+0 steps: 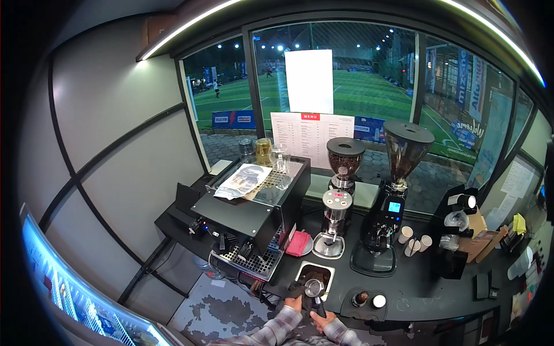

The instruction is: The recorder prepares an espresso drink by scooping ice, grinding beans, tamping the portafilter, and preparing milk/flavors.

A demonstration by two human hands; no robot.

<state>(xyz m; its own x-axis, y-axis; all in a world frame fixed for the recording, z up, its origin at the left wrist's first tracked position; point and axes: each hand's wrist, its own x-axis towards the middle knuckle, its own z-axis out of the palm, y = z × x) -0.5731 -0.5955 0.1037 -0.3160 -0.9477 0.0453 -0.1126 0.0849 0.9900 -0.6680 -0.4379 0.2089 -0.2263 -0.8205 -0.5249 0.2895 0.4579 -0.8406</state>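
My right hand grips the black handle of a portafilter, its round metal basket facing up. A dark cloth is bunched in my left hand, close against the left side of the basket. Beneath the portafilter, a steel-rimmed container set in the counter holds dark coffee grounds. Right of it, a tamper and a white-topped round item stand on a dark mat.
An espresso machine stands to the left, glasses on top. Two coffee grinders line the window side. A pink cloth lies on a plate beside the machine. Paper cups and a cardboard box are further right. A lit fridge is lower left.
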